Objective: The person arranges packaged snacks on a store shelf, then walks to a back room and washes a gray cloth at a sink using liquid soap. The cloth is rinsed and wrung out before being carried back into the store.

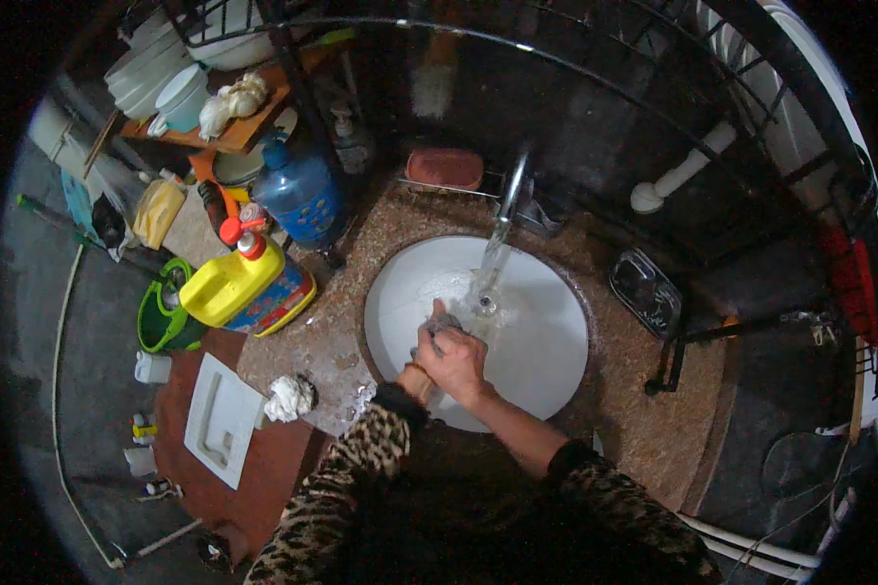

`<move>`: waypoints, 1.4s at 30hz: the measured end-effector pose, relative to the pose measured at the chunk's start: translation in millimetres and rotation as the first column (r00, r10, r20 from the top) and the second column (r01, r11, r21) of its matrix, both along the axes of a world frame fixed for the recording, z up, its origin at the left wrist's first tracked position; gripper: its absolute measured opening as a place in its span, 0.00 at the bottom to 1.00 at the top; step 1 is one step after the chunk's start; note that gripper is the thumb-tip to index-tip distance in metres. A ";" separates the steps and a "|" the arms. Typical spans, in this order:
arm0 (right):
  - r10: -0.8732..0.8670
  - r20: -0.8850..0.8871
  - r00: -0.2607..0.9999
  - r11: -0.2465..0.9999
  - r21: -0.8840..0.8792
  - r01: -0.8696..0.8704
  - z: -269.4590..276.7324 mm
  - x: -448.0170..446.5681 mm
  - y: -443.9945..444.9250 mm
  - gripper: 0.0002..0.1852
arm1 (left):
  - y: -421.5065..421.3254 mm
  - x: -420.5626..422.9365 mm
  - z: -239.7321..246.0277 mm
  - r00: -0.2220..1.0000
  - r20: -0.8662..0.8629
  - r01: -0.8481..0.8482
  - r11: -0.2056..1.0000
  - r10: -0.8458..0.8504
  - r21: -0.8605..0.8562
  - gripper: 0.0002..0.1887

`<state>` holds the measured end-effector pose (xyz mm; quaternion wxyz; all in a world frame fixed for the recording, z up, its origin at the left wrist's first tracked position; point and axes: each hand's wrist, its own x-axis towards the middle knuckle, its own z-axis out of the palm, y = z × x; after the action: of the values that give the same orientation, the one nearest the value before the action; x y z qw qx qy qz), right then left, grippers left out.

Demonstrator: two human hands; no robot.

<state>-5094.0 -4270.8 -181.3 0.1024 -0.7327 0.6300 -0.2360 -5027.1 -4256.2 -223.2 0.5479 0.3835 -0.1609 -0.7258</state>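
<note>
Both hands are together over a round white washbasin point(541, 351), left of its drain. My right hand point(453, 362) is clasped over my left hand point(418, 374), and a bracelet shows at the left wrist. Between the hands is a small wet grey wad point(445, 322), perhaps a cloth or scrubbing pad; the fingers hide much of it. From the chrome tap point(513, 183), water point(486, 274) runs into the basin just beyond the hands. Suds lie on the basin floor near the fingertips.
On the left stand a yellow detergent jug point(241, 285), a blue water bottle point(300, 194) and a green bucket point(164, 314). A crumpled white cloth point(290, 398) lies by a white tray point(223, 420). A soap dish point(645, 292) sits right of the basin on the stone counter point(651, 431).
</note>
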 end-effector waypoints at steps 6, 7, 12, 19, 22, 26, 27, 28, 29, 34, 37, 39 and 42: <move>0.088 0.467 0.880 0.982 0.107 -0.155 -57.5 -28.3 -14.8 0.07 | 5.2 -5.9 -1.0 0.724 0.628 0.044 0.928 -0.285 0.370 0.32; -0.127 0.610 0.782 0.958 0.280 -0.064 -70.3 -31.2 -10.5 0.07 | 6.7 -3.8 6.7 0.651 0.694 0.050 0.930 -0.306 0.363 0.31; 0.270 0.427 0.863 0.961 -0.167 -0.218 -121.5 -41.4 -9.2 0.10 | 12.4 4.5 36.8 0.945 0.307 -0.042 0.893 -0.110 0.449 0.31; -0.305 0.453 0.838 0.761 0.644 -0.071 -130.2 -106.6 -52.8 0.19 | -4.6 41.9 -0.2 0.586 0.683 0.321 0.899 -0.436 0.299 0.44; -0.003 0.161 0.987 0.708 0.698 -0.112 -137.0 -85.3 -62.2 0.25 | 10.9 62.8 -29.3 -0.235 0.887 0.347 0.818 -0.398 0.459 0.45; 0.294 -0.052 0.954 0.939 0.202 -0.279 -154.5 -15.0 -53.5 0.24 | 38.7 44.2 -50.7 -0.633 0.731 0.377 0.724 -0.254 0.578 0.46; 0.344 -0.096 0.934 0.937 0.104 -0.334 -155.3 -3.5 -55.5 0.24 | 44.5 36.7 -53.8 -0.523 0.790 0.383 0.739 -0.320 0.554 0.45; 0.295 -0.049 0.954 0.947 0.151 -0.285 -153.9 5.1 -49.8 0.23 | 49.0 30.6 -56.6 -0.427 0.835 0.344 0.791 -0.348 0.506 0.44; 0.267 -0.018 0.964 0.925 0.285 -0.251 -151.3 8.9 -41.6 0.23 | 51.5 26.2 -59.2 -0.433 0.848 0.299 0.839 -0.305 0.454 0.43; 0.263 0.260 0.929 0.868 0.357 -0.345 -142.4 -7.5 24.5 0.15 | 46.6 18.3 -74.2 -0.725 0.471 0.380 0.279 -0.502 0.882 0.37; 0.163 0.326 0.931 0.924 0.280 -0.260 -165.3 -8.1 21.9 0.07 | 44.7 13.9 -85.2 -0.817 0.435 0.378 0.217 -0.380 0.900 0.36; 0.142 0.053 0.988 0.971 0.189 -0.150 -193.5 2.3 -52.2 0.05 | 45.8 10.8 -92.1 -0.747 0.508 0.413 0.299 -0.430 0.860 0.36; 0.312 -0.155 0.937 0.902 -0.262 -0.344 -193.6 6.1 -71.0 0.07 | 51.3 10.1 -93.9 -0.724 0.499 0.371 0.342 -0.476 0.864 0.37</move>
<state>-5087.9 -4341.9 -374.9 -0.0004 -0.8471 0.4616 -0.2632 -5017.0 -4204.9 -317.0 -0.3445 0.5998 -0.6534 -0.3076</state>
